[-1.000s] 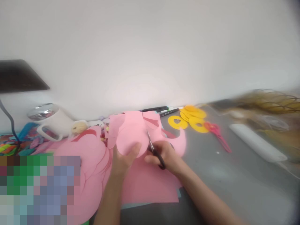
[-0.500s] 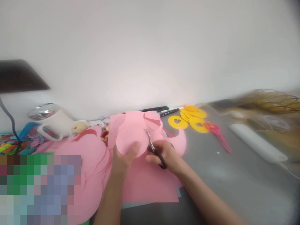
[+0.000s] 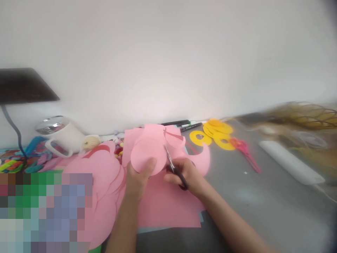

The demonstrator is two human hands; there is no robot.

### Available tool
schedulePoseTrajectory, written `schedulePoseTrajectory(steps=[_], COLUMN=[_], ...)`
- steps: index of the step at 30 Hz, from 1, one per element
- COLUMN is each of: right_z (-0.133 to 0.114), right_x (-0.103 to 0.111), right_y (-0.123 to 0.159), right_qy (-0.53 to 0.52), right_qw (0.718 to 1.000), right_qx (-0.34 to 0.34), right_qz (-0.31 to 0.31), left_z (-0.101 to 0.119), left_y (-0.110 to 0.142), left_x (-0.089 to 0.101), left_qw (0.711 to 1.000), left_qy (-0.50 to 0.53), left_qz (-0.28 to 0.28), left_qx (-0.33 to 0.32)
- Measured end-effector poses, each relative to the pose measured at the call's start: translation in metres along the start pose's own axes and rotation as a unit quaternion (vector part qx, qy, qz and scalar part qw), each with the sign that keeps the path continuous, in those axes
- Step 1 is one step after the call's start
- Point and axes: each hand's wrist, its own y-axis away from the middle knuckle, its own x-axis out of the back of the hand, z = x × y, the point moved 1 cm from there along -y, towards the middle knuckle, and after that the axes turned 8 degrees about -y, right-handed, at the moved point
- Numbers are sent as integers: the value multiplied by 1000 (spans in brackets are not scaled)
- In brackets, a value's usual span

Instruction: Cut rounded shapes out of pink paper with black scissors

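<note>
Between the thumb and fingers of my left hand (image 3: 140,175) is a pink paper piece (image 3: 146,153) with a rounded edge, its underside hidden. My right hand (image 3: 186,174) grips black-handled scissors (image 3: 175,170) by the loops. Their blades lie along the right edge of the held paper, and a curled pink strip hangs just beyond them. Below both hands lies a stack of pink sheets (image 3: 168,211) with a bluish sheet showing at its edge. Many pink rounded cutouts (image 3: 105,196) overlap to the left of my left arm.
Yellow paper rings (image 3: 200,138) and pink-handled scissors (image 3: 246,154) lie to the right, with black pens (image 3: 191,127) behind. Farther right is a white power strip (image 3: 292,161). A white mug (image 3: 65,137) with a shiny lid stands back left by colourful craft bits.
The pink paper's curled strip beside the blades has shifted, and its loop looks rounder. Both hands keep nearly the same place and grip. The whole view has slid slightly.
</note>
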Motion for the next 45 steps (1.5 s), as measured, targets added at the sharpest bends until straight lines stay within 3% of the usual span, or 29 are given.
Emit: schedulePoseTrajectory(steps=[17, 21, 28, 33, 45], right_z=[-3, -5, -4, -2, 0], right_x=[-6, -5, 0, 1, 2], right_y=[2, 1, 0, 1, -1], right_qy=[-54, -41, -39, -31, -37], right_qw=[997, 999, 999, 999, 998], right_qx=[-52, -35, -16, -28, 16], right_qz=[7, 5, -5, -11, -39], left_z=[-3, 0, 5, 6, 3], left_y=[-2, 0, 3, 4, 3], left_x=[-2, -2, 0, 0, 0], left_qw=[999, 1000, 997, 996, 998], left_qy=[9, -7, -82, -89, -64], left_qz=[21, -22, -5, 9, -5], left_qx=[-24, -17, 10, 9, 6])
